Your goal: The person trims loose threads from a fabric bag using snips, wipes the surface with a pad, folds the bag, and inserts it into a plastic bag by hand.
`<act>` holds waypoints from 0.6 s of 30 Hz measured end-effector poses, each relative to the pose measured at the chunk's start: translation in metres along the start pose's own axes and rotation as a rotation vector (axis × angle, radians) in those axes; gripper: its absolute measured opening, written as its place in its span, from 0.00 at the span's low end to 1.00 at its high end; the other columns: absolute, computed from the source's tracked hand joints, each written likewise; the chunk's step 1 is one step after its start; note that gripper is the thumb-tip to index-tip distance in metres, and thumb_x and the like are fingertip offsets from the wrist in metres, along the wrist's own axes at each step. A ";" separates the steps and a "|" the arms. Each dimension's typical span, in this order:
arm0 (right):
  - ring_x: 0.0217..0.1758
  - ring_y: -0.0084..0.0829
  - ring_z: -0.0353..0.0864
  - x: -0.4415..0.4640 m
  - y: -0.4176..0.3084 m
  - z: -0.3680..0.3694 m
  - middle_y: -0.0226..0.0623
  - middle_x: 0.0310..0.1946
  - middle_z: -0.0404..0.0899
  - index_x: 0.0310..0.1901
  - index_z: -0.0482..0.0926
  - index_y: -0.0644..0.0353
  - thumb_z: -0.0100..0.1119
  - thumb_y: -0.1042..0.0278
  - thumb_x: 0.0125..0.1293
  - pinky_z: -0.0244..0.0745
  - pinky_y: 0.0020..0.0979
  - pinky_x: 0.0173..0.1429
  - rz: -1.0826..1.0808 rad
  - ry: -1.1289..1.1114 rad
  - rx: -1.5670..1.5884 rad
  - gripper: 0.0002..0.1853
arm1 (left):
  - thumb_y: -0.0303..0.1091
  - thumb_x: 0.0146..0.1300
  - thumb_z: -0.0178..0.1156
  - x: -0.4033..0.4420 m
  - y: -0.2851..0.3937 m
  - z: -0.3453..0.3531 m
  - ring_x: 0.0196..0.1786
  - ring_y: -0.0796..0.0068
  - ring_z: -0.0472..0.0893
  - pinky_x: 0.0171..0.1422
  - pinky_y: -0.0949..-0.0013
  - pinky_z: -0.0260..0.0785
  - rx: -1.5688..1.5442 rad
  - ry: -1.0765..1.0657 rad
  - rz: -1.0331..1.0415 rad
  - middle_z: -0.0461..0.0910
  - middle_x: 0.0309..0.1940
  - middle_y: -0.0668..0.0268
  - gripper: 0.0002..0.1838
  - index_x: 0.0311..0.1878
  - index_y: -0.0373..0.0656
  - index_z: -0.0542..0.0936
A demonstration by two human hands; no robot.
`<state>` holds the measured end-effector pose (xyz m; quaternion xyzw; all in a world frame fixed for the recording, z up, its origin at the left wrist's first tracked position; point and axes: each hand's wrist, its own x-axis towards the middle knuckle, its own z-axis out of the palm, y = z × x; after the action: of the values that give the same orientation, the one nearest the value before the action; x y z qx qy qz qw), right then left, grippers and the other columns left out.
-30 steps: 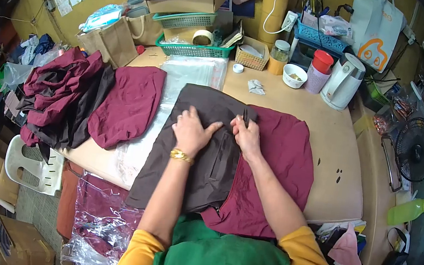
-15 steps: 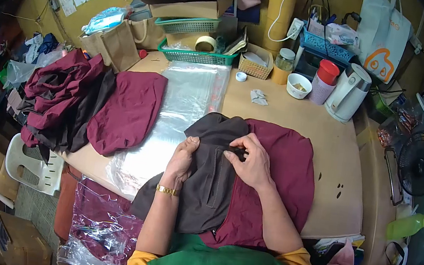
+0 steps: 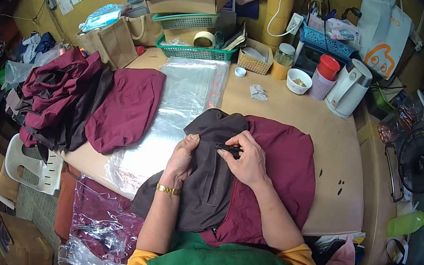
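Head view. One garment (image 3: pixel 279 174), on the counter (image 3: pixel 275 106). One pocket (image 3: pixel 212 181), long axis toward my body, far end nearest my right hand (image 3: pixel 249 162), fingers pinching a black tool (image 3: pixel 232 149). Left hand (image 3: pixel 182 156): fingers gripping the garment's dark side.

Two-tone garment (image 3: pixel 279 158) spread on desk (image 3: pixel 345 151), wrinkled: maroon fabric (image 3: pixel 285 191) toward 3 o'clock, dark grey-brown panel (image 3: pixel 198 182) toward 9, rumpled at 12. Stitched slit (image 3: pixel 214 181) runs roughly 12 to 6 o'clock down panel. Small black tool (image 3: pixel 228 148), partly hidden in right hand (image 3: pixel 247 162), at slit's 12-o'clock end.
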<state>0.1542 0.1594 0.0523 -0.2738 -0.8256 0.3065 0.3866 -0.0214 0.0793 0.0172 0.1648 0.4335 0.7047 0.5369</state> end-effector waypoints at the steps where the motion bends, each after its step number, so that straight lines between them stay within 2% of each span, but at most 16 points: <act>1: 0.37 0.35 0.80 0.000 0.000 0.000 0.36 0.34 0.76 0.36 0.78 0.61 0.73 0.68 0.54 0.75 0.33 0.36 0.002 0.002 0.000 0.13 | 0.32 0.74 0.52 0.002 -0.001 -0.002 0.41 0.84 0.72 0.51 0.77 0.68 -0.009 0.002 0.006 0.72 0.38 0.74 0.05 0.40 0.43 0.73; 4: 0.34 0.34 0.80 0.000 -0.001 0.000 0.36 0.32 0.76 0.36 0.78 0.61 0.73 0.68 0.54 0.74 0.32 0.36 -0.044 0.022 -0.019 0.13 | 0.31 0.74 0.52 0.000 0.001 0.000 0.40 0.85 0.70 0.51 0.78 0.68 -0.042 -0.004 -0.024 0.69 0.36 0.75 0.05 0.40 0.43 0.73; 7: 0.33 0.31 0.79 0.000 0.003 0.001 0.34 0.30 0.76 0.36 0.78 0.62 0.71 0.70 0.56 0.74 0.30 0.36 -0.036 0.001 -0.011 0.11 | 0.31 0.74 0.52 -0.011 0.011 0.014 0.42 0.85 0.71 0.51 0.76 0.68 -0.046 -0.020 -0.074 0.71 0.38 0.75 0.04 0.42 0.42 0.73; 8: 0.32 0.27 0.78 0.000 0.007 0.004 0.32 0.29 0.76 0.37 0.78 0.62 0.70 0.71 0.57 0.73 0.28 0.36 -0.017 0.038 0.085 0.10 | 0.31 0.74 0.52 -0.007 0.007 0.007 0.42 0.85 0.71 0.51 0.76 0.68 -0.045 -0.020 -0.076 0.71 0.38 0.75 0.04 0.42 0.42 0.73; 10: 0.32 0.23 0.77 0.001 0.019 0.009 0.29 0.28 0.75 0.38 0.77 0.63 0.69 0.73 0.59 0.72 0.26 0.35 0.008 0.079 0.179 0.10 | 0.34 0.74 0.53 -0.004 0.004 -0.005 0.47 0.73 0.77 0.54 0.68 0.70 0.515 0.064 0.330 0.77 0.43 0.66 0.09 0.46 0.39 0.74; 12: 0.38 0.29 0.77 0.006 0.039 0.011 0.36 0.35 0.74 0.41 0.79 0.63 0.66 0.71 0.61 0.73 0.30 0.44 0.237 0.206 0.303 0.09 | 0.40 0.71 0.57 -0.035 0.026 0.004 0.53 0.56 0.77 0.57 0.60 0.70 1.226 0.234 0.586 0.78 0.49 0.53 0.17 0.52 0.35 0.74; 13: 0.39 0.31 0.76 0.013 0.052 0.008 0.37 0.37 0.73 0.45 0.78 0.64 0.65 0.73 0.61 0.72 0.30 0.48 0.217 0.249 0.347 0.12 | 0.45 0.66 0.62 -0.049 0.034 0.002 0.54 0.47 0.76 0.58 0.54 0.69 1.491 0.331 0.709 0.77 0.49 0.46 0.25 0.55 0.32 0.72; 14: 0.42 0.34 0.77 0.025 0.068 0.000 0.38 0.41 0.74 0.50 0.77 0.65 0.62 0.75 0.62 0.73 0.32 0.50 0.225 0.236 0.246 0.15 | 0.49 0.60 0.67 -0.059 0.037 -0.015 0.53 0.47 0.78 0.58 0.53 0.70 1.613 0.358 0.679 0.78 0.49 0.47 0.32 0.56 0.32 0.72; 15: 0.48 0.37 0.80 0.040 0.096 -0.002 0.42 0.46 0.78 0.52 0.77 0.64 0.60 0.76 0.62 0.73 0.34 0.54 0.217 0.213 0.190 0.16 | 0.51 0.56 0.70 -0.075 0.043 -0.029 0.52 0.47 0.78 0.57 0.54 0.70 1.637 0.328 0.554 0.79 0.48 0.46 0.35 0.56 0.32 0.72; 16: 0.53 0.38 0.82 0.060 0.103 -0.008 0.46 0.48 0.81 0.52 0.77 0.65 0.58 0.77 0.62 0.73 0.36 0.57 0.165 0.198 0.307 0.16 | 0.52 0.53 0.73 -0.092 0.049 -0.041 0.51 0.47 0.79 0.56 0.55 0.71 1.661 0.295 0.418 0.79 0.47 0.46 0.38 0.56 0.32 0.72; 18: 0.53 0.45 0.83 0.093 0.101 -0.029 0.50 0.46 0.84 0.51 0.78 0.67 0.57 0.73 0.61 0.73 0.36 0.60 0.254 0.056 -0.067 0.17 | 0.54 0.44 0.77 -0.120 0.058 -0.061 0.48 0.48 0.81 0.52 0.54 0.73 1.791 0.250 0.274 0.80 0.44 0.46 0.41 0.52 0.32 0.73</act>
<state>0.1476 0.2989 0.0387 -0.3973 -0.7830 0.3173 0.3584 -0.0554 -0.0582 0.0559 0.4922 0.8499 0.1753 0.0690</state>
